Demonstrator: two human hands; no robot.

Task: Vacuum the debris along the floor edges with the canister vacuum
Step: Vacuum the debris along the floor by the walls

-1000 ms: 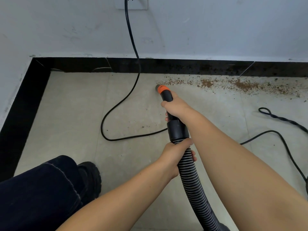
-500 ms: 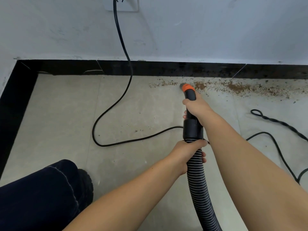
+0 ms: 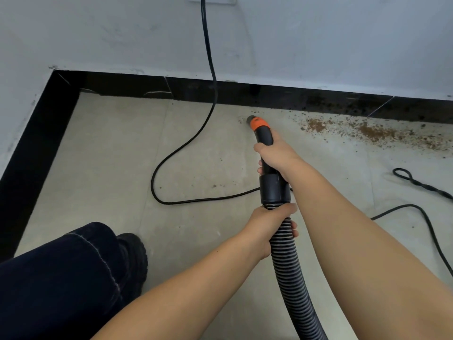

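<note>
Vacuum nozzle (image 3: pixel 260 128) pointing toward baseboard (image 3: pixel 269 96), right hand (image 3: pixel 274 155) fingers wrapped round it; left hand (image 3: pixel 267 227) gripping hose (image 3: pixel 291 271)

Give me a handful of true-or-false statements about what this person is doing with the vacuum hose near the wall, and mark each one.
1. The right hand grips the black nozzle tube with the orange tip. True.
2. The left hand is free. False: it holds the ribbed black vacuum hose just below the collar.
3. The brown crumbly debris lies along the black baseboard, right of the tip. True.
4. The thin black power cord lies coiled on the wall's ledge. False: it hangs down the wall and loops over the floor.
5. The pale tiled floor is carpeted. False: it is tiled.
</note>
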